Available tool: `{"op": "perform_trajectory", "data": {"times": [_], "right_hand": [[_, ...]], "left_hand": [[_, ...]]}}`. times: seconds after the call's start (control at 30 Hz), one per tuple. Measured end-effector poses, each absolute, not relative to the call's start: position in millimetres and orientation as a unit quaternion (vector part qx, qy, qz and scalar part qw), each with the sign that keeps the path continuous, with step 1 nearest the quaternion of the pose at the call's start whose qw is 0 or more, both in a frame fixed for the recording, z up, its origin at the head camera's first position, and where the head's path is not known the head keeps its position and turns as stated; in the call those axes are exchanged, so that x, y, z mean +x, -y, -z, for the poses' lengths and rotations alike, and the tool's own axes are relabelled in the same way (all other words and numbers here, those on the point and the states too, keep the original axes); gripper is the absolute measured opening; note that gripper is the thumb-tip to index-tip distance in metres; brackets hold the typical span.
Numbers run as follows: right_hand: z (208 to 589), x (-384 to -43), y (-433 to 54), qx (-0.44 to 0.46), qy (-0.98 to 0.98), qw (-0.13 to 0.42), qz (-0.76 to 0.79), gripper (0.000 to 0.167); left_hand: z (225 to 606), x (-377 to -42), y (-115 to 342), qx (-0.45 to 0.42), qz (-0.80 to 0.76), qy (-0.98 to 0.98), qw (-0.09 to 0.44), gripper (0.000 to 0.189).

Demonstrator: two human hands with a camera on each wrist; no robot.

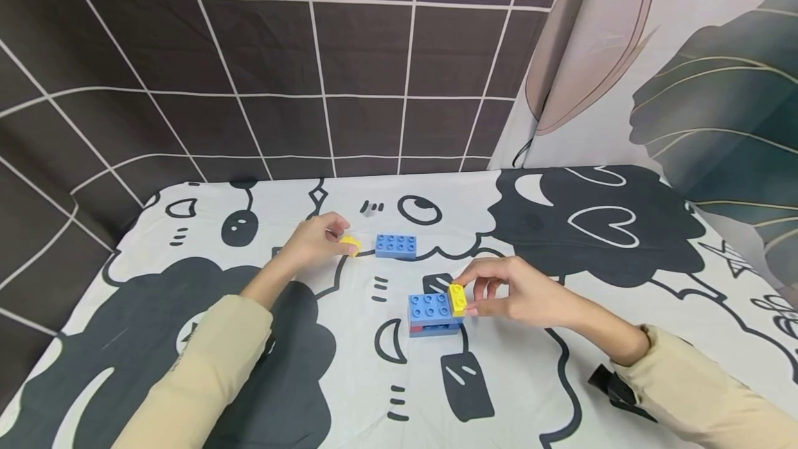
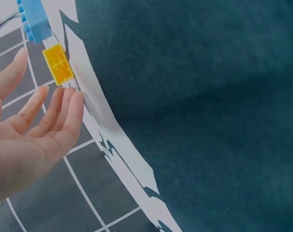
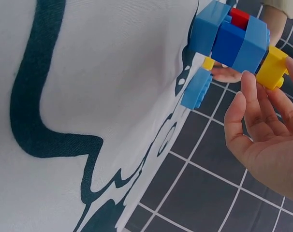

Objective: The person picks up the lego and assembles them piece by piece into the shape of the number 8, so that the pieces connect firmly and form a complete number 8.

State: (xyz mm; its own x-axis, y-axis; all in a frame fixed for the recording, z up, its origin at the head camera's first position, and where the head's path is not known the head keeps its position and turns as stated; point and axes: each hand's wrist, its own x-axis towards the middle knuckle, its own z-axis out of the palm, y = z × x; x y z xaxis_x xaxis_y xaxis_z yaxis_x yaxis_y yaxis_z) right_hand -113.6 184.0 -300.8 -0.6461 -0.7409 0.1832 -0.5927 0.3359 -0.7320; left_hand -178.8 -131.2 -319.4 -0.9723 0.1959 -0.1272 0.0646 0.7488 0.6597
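Observation:
My right hand [image 1: 520,289] pinches a small yellow brick [image 1: 457,300] between thumb and fingers, at the right end of a brick stack. Light-blue bricks [image 1: 429,308] form the stack's top and bottom; a red brick [image 3: 240,18] and a dark-blue brick [image 3: 228,43] sit between them. Whether the yellow brick is pressed on is unclear. Farther back, my left hand [image 1: 318,241] is around a second yellow brick [image 1: 351,246]. In the left wrist view its fingers are spread loosely beside that brick [image 2: 58,64], whose hollow underside shows; contact is hard to tell.
A loose light-blue brick [image 1: 395,246] lies right of the left hand, behind the stack. A black-and-white patterned cloth [image 1: 361,380] covers the table. Dark gridded fabric [image 1: 368,54] hangs behind it, and leaf-patterned fabric [image 1: 717,89] hangs at the right.

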Motion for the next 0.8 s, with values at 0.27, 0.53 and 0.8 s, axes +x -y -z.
{"op": "perform_trajectory", "data": {"times": [0.27,0.53,0.8], "right_hand": [[301.3,-113.5,-184.3,-0.409,-0.812,0.091,0.406,0.026],[301.7,-114.1,-184.3,-0.412,-0.810,0.091,0.407,0.026],[302.1,-114.6,-184.4,-0.410,-0.810,0.094,0.409,0.027]], "left_hand": [[326.2,-184.8,132.4,0.071,-0.340,-0.933,0.100,0.042],[329.7,-187.9,129.8,0.074,-0.327,-0.936,0.105,0.037],[329.9,-185.9,129.1,0.082,-0.323,-0.936,0.114,0.031]]}}
